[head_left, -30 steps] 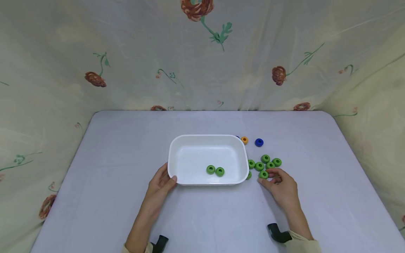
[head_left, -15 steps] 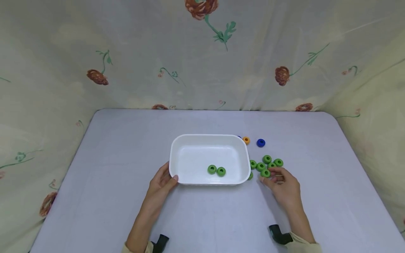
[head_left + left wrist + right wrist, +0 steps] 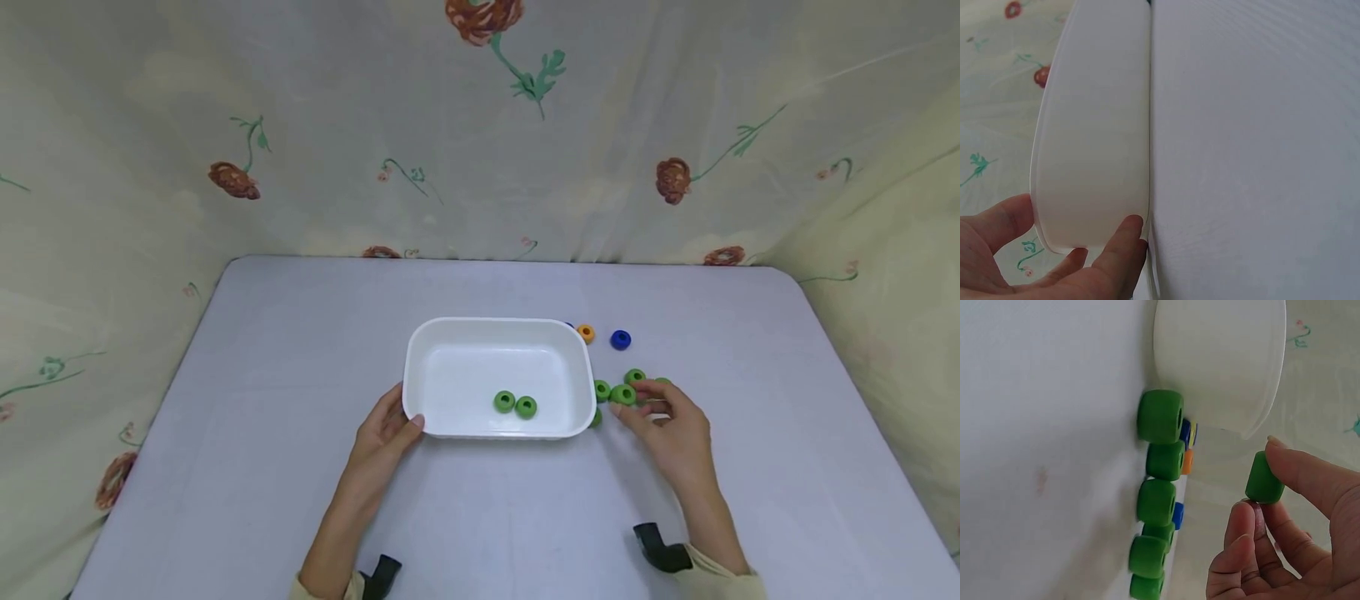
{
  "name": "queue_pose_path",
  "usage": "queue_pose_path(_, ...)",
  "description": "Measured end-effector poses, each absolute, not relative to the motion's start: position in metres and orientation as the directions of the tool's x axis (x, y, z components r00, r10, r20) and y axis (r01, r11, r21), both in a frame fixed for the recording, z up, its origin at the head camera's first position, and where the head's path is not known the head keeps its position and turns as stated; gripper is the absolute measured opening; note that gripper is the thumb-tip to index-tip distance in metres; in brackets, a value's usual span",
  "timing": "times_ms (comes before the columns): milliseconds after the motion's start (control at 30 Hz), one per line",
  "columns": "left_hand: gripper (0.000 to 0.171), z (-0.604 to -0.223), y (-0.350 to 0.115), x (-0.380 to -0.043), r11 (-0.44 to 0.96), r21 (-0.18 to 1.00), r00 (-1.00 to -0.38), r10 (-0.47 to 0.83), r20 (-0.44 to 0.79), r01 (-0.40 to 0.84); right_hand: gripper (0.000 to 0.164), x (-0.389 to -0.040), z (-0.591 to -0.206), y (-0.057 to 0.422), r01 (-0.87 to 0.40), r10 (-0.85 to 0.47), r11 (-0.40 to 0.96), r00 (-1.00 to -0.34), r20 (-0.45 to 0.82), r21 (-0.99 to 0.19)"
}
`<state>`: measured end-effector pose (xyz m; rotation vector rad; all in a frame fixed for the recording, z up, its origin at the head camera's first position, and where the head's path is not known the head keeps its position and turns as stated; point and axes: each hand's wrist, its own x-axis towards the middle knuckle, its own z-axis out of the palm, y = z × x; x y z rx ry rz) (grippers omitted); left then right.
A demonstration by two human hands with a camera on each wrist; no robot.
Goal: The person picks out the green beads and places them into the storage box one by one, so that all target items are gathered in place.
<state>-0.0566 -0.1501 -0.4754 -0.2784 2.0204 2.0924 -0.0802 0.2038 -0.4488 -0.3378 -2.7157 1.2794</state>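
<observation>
Green and round, one bead (image 3: 1264, 479) is being pinched by the right hand (image 3: 678, 433) above the flat surface (image 3: 517, 517). The left hand (image 3: 382, 429) is gripping a smooth white tray (image 3: 491, 358), two beads (image 3: 526, 407) lying inside. Blue, orange and green beads (image 3: 602, 390) are sitting beside it. Flowery cloth (image 3: 337, 92) is hanging behind.

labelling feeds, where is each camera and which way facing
Head: worn on head, facing forward and down at the white rectangular tray; left hand, right hand show.
Left wrist: worn there, facing the tray's side; left hand shows.
Right wrist: worn there, facing the right hand pinching a round green bead.
Both wrist views share the tray.
</observation>
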Motion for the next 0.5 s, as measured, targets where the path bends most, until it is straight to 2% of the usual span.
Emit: queue_pose_path(500, 0.063, -0.473, -0.149, -0.056, -0.026, 0.959, -0.959, 0.020, -0.283, -0.284, 0.039, -0.102, -0.425, 0.167, 0.012, 0.089, 0.657, -0.994, 0.061, -0.754)
